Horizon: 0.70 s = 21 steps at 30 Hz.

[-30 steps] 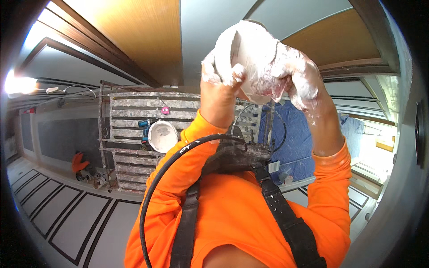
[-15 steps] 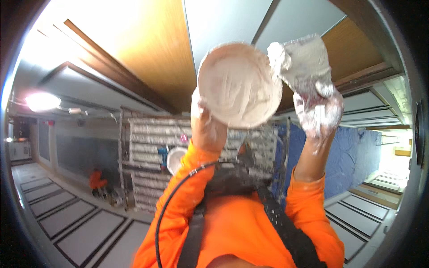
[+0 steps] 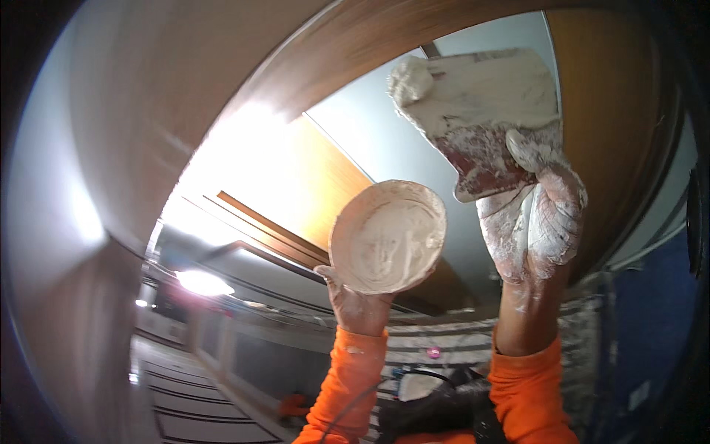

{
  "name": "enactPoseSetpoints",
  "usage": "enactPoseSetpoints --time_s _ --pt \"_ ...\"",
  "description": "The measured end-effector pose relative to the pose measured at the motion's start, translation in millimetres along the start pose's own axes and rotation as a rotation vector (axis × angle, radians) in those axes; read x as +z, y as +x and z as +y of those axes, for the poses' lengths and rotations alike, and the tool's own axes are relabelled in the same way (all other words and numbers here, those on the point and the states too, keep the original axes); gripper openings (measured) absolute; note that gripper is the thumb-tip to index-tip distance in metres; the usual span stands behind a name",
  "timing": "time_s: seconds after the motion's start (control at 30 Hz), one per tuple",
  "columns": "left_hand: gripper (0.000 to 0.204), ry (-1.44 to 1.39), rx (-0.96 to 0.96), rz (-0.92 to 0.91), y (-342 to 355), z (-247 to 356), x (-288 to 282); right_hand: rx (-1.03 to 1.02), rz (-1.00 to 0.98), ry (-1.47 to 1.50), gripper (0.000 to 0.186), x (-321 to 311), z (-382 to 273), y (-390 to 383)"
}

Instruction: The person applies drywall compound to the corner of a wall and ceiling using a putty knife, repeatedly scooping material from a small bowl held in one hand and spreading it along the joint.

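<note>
A round bowl (image 3: 342,240) is in my left hand (image 3: 359,305), which grips it from below and the side. Pale wet plaster (image 3: 396,233) coats its inside and bottom. Higher up and to the right, my right hand (image 3: 540,214), smeared with white, is closed on a wide, flat putty scraper (image 3: 484,152). Plaster covers most of the blade, and a thick lump (image 3: 410,81) hangs at its left corner. Scraper and bowl are apart. Both are raised before a pale panel (image 3: 451,244) with wood-coloured strips beside it.
Under my arms lies a slatted platform (image 3: 462,342) spattered with white; a white bucket (image 3: 420,386) rests on it. Blue sheeting (image 3: 654,311) spreads at the right. A bright lamp (image 3: 203,283) glows at the left. Far below, a person in orange (image 3: 294,405) shows faintly.
The view has swung and tilted upward. The scraper has moved up and away from the bowl, and the bowl sits lower in view. Both hands keep their hold.
</note>
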<state>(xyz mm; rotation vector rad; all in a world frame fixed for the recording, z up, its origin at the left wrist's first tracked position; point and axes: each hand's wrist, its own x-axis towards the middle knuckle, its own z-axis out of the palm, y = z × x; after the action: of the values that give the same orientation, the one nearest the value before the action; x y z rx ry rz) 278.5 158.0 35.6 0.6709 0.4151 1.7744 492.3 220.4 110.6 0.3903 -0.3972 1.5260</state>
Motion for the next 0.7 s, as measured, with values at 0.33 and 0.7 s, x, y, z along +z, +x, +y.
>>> enactPoseSetpoints --time_s 0.33,0.7 --pt "0.068 0.132 -0.063 -0.140 3 8 16 -0.680 -0.145 -1.197 0.025 1 -10 -10" --pt "0.065 1.685 0.505 -0.192 5 18 41 -0.812 -0.051 -1.470 0.030 9 -14 -12"
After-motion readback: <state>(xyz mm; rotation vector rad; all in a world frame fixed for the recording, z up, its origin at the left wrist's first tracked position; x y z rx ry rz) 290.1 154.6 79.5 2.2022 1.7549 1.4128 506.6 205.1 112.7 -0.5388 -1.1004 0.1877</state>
